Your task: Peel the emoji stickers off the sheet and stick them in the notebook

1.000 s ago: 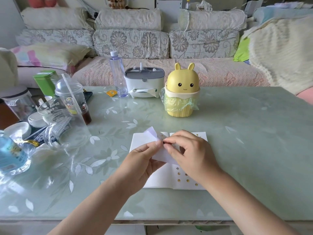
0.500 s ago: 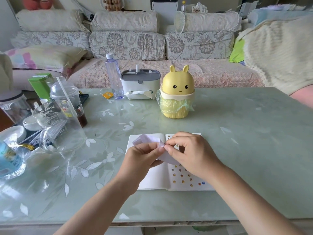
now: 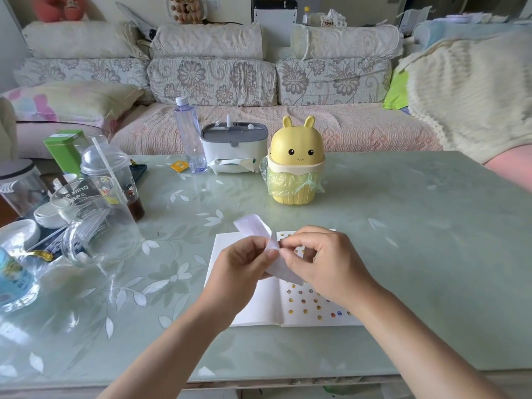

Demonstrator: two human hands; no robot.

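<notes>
The open notebook (image 3: 267,308) lies flat on the green surface (image 3: 417,254), near its 6 o'clock edge. Many small emoji stickers (image 3: 305,302) dot the right page, while the left page is bare. Both hands are raised just above the notebook. The left hand (image 3: 241,263) has its grip closed on the pale sticker sheet (image 3: 254,227), which curls up and away towards 11 o'clock. The right hand (image 3: 325,263) meets it, with thumb and forefinger pinched at the sheet's edge; whether a sticker sits between them is too small to tell. At 12 o'clock from the notebook stands a yellow rabbit-shaped bin (image 3: 296,159), with a tissue box (image 3: 233,148) and a clear bottle (image 3: 190,133) at 11 o'clock. A glass jug (image 3: 95,223) sits at 9 o'clock.
</notes>
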